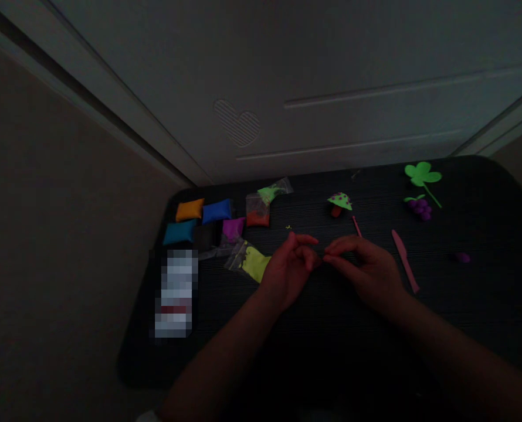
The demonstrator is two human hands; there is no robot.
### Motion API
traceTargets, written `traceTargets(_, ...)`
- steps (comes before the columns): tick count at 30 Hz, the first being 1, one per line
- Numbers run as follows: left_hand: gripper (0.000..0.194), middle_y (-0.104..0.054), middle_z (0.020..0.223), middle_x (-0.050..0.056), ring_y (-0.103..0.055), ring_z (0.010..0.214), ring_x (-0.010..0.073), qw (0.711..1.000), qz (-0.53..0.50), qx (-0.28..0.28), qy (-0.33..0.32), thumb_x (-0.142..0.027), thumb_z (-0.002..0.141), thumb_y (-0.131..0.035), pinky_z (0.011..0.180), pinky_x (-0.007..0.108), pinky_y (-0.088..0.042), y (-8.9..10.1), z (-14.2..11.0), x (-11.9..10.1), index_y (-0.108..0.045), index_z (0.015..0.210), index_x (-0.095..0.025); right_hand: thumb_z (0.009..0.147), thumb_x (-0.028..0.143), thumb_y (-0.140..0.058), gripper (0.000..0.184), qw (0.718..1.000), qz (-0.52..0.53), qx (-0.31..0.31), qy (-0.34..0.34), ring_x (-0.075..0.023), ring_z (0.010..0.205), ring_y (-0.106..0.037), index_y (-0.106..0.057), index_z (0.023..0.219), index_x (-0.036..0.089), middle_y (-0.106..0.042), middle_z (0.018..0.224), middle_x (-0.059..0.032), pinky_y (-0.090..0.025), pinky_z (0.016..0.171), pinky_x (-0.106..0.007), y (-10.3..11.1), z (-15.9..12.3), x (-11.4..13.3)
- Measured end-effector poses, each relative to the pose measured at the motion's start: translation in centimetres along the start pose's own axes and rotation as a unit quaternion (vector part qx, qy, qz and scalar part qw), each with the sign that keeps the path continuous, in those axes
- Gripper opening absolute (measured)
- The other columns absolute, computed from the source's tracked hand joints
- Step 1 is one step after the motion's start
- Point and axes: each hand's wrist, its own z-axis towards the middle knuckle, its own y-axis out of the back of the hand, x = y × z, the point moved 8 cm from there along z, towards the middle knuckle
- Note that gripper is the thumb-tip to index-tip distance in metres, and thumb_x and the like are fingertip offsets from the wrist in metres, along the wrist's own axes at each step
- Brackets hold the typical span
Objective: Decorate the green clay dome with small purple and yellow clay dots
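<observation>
My left hand [290, 266] is above the middle of the dark table, palm turned inward, fingers loosely bent and apart. I see nothing in it. Close beside its fingertips, my right hand [369, 266] is pinched, thumb against fingers; whatever is between them is too small and dark to make out. An opened bag of yellow clay [254, 262] lies partly behind my left wrist. Tiny yellow crumbs [288, 227] dot the table just beyond that hand. Past my right hand lies a thin pink modelling tool [356, 226], partly covered, and to its right a pink plastic knife [405, 260].
A clay mushroom [340, 203], green clover [423, 176], purple grape bunch [420, 208] and purple lump [462, 257] sit rightward. Leftward are clay packets, including orange [190, 210], blue [217, 211] and red [258, 218], plus a blurred pale item [176, 293]. A white panel [331, 76] stands behind.
</observation>
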Motion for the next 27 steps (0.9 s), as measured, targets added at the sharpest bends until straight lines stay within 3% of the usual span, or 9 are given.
traceTargets(10, 0.039, -0.049, 0.047, 0.000, -0.048, 0.059, 0.0130, 1.000, -0.004, 0.000, 0.000, -0.039, 0.088, -0.034, 0.070, 0.027, -0.037, 0.00, 0.00, 0.06, -0.064, 0.082, -0.014, 0.072, 0.026, -0.067, 0.013, 1.000, 0.008, -0.008, 0.004, -0.0128, 0.072, -0.059, -0.055, 0.072, 0.021, -0.061, 0.075, 0.0009, -0.047, 0.067, -0.027, -0.04, -0.12, 0.01)
traceTargets(21, 0.039, -0.048, 0.047, 0.000, -0.050, 0.059, 0.0135, 1.000, 0.004, -0.005, 0.002, -0.039, 0.088, -0.035, 0.076, 0.031, -0.038, 0.00, -0.06, 0.09, -0.065, 0.081, -0.015, 0.077, 0.028, -0.060, 0.007, 1.000, -0.012, -0.004, -0.003, -0.0141, 0.073, -0.061, -0.060, 0.076, 0.022, -0.064, 0.077, -0.0002, -0.048, 0.067, -0.029, 0.24, -0.01, -0.03)
traceTargets(27, 0.039, -0.048, 0.046, 0.000, -0.048, 0.058, 0.0130, 1.000, 0.002, -0.002, 0.000, -0.039, 0.088, -0.035, 0.071, 0.028, -0.037, 0.00, 0.02, 0.06, -0.065, 0.080, -0.015, 0.072, 0.029, -0.066, 0.013, 1.000, -0.014, -0.012, -0.005, -0.0130, 0.069, -0.059, -0.056, 0.071, 0.021, -0.061, 0.071, 0.0011, -0.047, 0.065, -0.027, 0.29, -0.05, -0.22)
